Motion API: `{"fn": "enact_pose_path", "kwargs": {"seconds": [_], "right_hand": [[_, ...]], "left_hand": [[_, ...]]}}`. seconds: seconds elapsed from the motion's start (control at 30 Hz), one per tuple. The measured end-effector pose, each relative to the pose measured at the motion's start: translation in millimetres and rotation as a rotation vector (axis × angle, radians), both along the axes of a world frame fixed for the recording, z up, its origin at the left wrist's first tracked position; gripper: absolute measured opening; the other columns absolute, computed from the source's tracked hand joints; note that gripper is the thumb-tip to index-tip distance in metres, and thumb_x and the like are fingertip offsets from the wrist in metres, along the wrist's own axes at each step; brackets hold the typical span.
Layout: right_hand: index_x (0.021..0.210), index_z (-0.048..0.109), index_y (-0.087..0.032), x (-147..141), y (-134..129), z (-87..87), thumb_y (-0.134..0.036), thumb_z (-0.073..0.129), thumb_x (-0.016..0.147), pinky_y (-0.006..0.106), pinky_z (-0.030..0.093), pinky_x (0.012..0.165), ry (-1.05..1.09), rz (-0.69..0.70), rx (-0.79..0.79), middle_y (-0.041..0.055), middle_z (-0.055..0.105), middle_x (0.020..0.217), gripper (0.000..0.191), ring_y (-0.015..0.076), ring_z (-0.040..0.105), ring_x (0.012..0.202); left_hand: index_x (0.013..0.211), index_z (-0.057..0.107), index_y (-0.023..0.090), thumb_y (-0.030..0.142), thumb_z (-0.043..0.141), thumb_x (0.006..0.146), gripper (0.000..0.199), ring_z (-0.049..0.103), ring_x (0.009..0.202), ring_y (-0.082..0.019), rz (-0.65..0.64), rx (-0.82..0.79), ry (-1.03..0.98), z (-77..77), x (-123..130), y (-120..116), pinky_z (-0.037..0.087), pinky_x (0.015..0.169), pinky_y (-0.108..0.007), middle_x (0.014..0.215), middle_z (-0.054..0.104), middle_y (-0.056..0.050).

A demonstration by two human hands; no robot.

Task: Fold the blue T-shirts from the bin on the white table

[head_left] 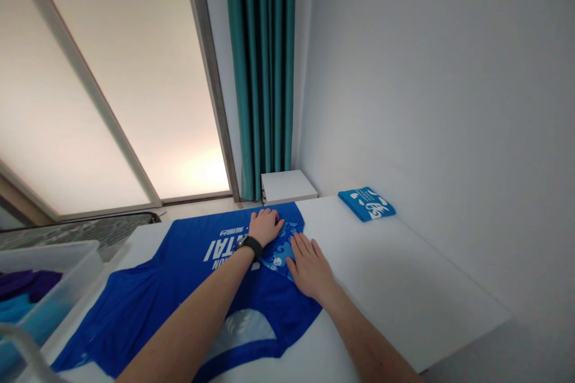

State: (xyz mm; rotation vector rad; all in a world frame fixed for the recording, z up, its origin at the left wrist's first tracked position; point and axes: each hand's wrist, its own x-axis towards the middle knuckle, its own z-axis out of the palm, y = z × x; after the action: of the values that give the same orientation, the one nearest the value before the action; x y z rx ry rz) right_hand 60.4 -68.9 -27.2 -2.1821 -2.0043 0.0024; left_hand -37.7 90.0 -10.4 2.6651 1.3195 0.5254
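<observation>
A blue T-shirt (184,263) with white lettering lies spread over the white table, its neck opening toward me. Its right side is folded inward, and a light-blue wave print shows on the turned-over part. My left hand (266,226), with a dark watch on the wrist, rests on the shirt near its far hem, fingers slightly curled but apart. Along the folded right edge, my right hand (309,266) lies flat with its fingers stretched out on the print. Neither hand grips the cloth.
A folded blue cloth item (367,203) with white print lies at the back right by the wall. On the left stands a translucent plastic bin (81,269) holding purple and blue clothes. Beyond the table are a white cabinet (290,184) and a green curtain (265,72).
</observation>
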Motion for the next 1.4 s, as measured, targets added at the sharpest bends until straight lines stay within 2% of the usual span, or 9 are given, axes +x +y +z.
{"fn": "enact_pose_path", "kwargs": {"seconds": [0.27, 0.5, 0.63, 0.77, 0.87, 0.93, 1.1, 1.27, 1.4], "right_hand": [[0.15, 0.031, -0.009, -0.6, 0.2, 0.9, -0.043, 0.024, 0.099, 0.046, 0.012, 0.119, 0.012, -0.007, -0.009, 0.0112, 0.027, 0.157, 0.061, 0.024, 0.018, 0.146], [0.15, 0.031, -0.011, 0.2, 0.0, -1.2, -0.044, 0.023, 0.099, 0.046, 0.012, 0.119, 0.0, 0.001, 0.005, 0.0102, 0.027, 0.157, 0.061, 0.0235, 0.018, 0.146], [0.15, 0.032, -0.011, 1.3, 0.2, -1.1, -0.044, 0.024, 0.099, 0.047, 0.012, 0.119, 0.013, 0.007, -0.005, 0.01, 0.026, 0.157, 0.061, 0.0232, 0.017, 0.147], [0.15, 0.032, -0.008, 5.4, 2.1, 3.4, -0.039, 0.025, 0.099, 0.044, 0.016, 0.119, 0.038, -0.008, 0.002, 0.0097, 0.027, 0.157, 0.06, 0.0233, 0.02, 0.146], [0.15, 0.031, -0.006, 8.7, 3.3, 5.9, -0.033, 0.024, 0.099, 0.04, 0.021, 0.118, 0.031, -0.017, 0.026, 0.01, 0.026, 0.157, 0.058, 0.023, 0.022, 0.145], [0.15, 0.031, -0.006, 9.6, 3.3, 4.8, -0.032, 0.024, 0.098, 0.042, 0.02, 0.118, 0.014, -0.007, 0.018, 0.0099, 0.025, 0.157, 0.058, 0.0231, 0.022, 0.145], [0.15, 0.031, -0.008, 8.6, 2.1, -2.4, -0.039, 0.023, 0.1, 0.047, 0.015, 0.119, -0.025, 0.006, -0.004, 0.0107, 0.025, 0.157, 0.059, 0.0228, 0.019, 0.146], [0.15, 0.031, -0.009, 8.3, 1.5, -2.9, -0.04, 0.021, 0.1, 0.045, 0.015, 0.119, -0.041, 0.004, -0.007, 0.0104, 0.025, 0.157, 0.06, 0.0226, 0.019, 0.146], [0.15, 0.031, -0.008, 8.1, 1.1, -1.0, -0.038, 0.023, 0.1, 0.045, 0.015, 0.118, -0.038, 0.003, -0.001, 0.0105, 0.027, 0.157, 0.059, 0.0224, 0.02, 0.146]], "left_hand": [[0.084, 0.063, 0.019, 0.036, 0.049, 0.092, 0.023, 0.059, 0.1, -0.025, 0.031, -0.043, -0.044, -7.5, 11.9, -2.2, 0.037, 0.088, -0.042, 0.1, 0.067, -0.008], [0.092, 0.059, 0.019, 0.032, 0.044, 0.096, 0.021, 0.056, 0.104, -0.028, 0.0, 0.031, -0.056, -7.5, 6.3, -9.2, 0.037, 0.089, -0.043, 0.103, 0.065, -0.01], [0.107, 0.058, 0.019, 0.026, 0.04, 0.096, 0.022, 0.053, 0.11, -0.029, -0.025, 0.075, -0.049, -0.7, 0.7, -14.5, 0.037, 0.093, -0.044, 0.112, 0.062, -0.013], [0.13, 0.05, 0.017, 0.025, 0.034, 0.098, 0.037, 0.047, 0.124, -0.028, -0.218, 0.203, -0.007, 2.9, -12.7, -27.1, 0.036, 0.1, -0.043, 0.134, 0.054, -0.013], [0.142, 0.041, 0.017, 0.031, 0.034, 0.099, 0.045, 0.036, 0.138, -0.025, -0.391, 0.226, 0.047, -4.5, -24.3, -40.9, 0.03, 0.11, -0.043, 0.149, 0.043, -0.011], [0.145, 0.039, 0.018, 0.036, 0.033, 0.1, 0.048, 0.031, 0.142, -0.023, -0.433, 0.206, 0.081, -13.3, -30.1, -48.4, 0.026, 0.114, -0.043, 0.153, 0.038, -0.009], [0.147, 0.037, 0.019, 0.043, 0.029, 0.101, 0.053, 0.03, 0.144, -0.023, -0.397, 0.13, 0.111, -30.7, -34.9, -53.2, 0.025, 0.116, -0.045, 0.154, 0.036, -0.009], [0.148, 0.037, 0.018, 0.045, 0.029, 0.1, 0.055, 0.028, 0.144, -0.023, -0.375, 0.107, 0.094, -32.1, -36.7, -52.7, 0.023, 0.117, -0.046, 0.154, 0.035, -0.01], [0.148, 0.037, 0.02, 0.047, 0.031, 0.1, 0.055, 0.03, 0.144, -0.023, -0.373, 0.128, 0.067, -31.8, -52.0, -53.7, 0.022, 0.118, -0.046, 0.154, 0.037, -0.009]]}}
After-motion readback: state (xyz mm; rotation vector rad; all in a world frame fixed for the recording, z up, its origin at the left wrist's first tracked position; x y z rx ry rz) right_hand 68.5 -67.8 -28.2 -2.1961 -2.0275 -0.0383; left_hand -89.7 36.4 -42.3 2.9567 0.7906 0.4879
